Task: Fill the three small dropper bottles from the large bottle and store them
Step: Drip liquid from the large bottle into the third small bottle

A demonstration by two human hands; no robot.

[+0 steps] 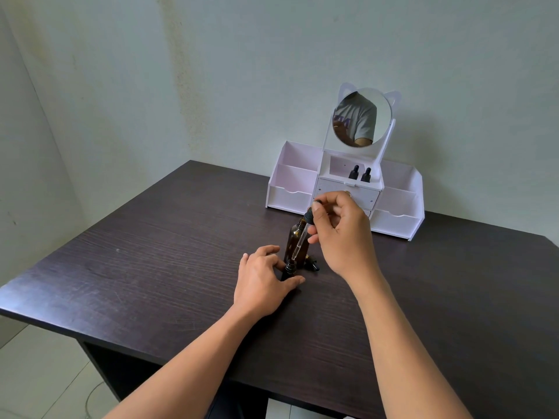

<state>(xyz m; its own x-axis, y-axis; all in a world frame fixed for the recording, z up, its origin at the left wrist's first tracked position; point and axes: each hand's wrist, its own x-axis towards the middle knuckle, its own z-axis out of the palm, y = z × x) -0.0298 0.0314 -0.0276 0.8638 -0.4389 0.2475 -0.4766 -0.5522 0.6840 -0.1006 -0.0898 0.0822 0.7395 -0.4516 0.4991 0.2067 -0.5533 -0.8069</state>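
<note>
Both hands are at work: my left hand (263, 282) grips the last small dropper bottle (289, 269) upright on the table (151, 252), fingers curled round its body. My right hand (341, 234) pinches the black bulb of the pipette (302, 237), its glass tip right at the bottle's mouth. The large bottle (291, 241) stands just behind. I should squeeze slowly with the tip centred in the neck, so nothing runs down the outside. Two capped small bottles (360, 173) already stand in the middle compartment of the organizer (290, 182); a loose cap (313, 264) lies beside the large bottle.
</note>
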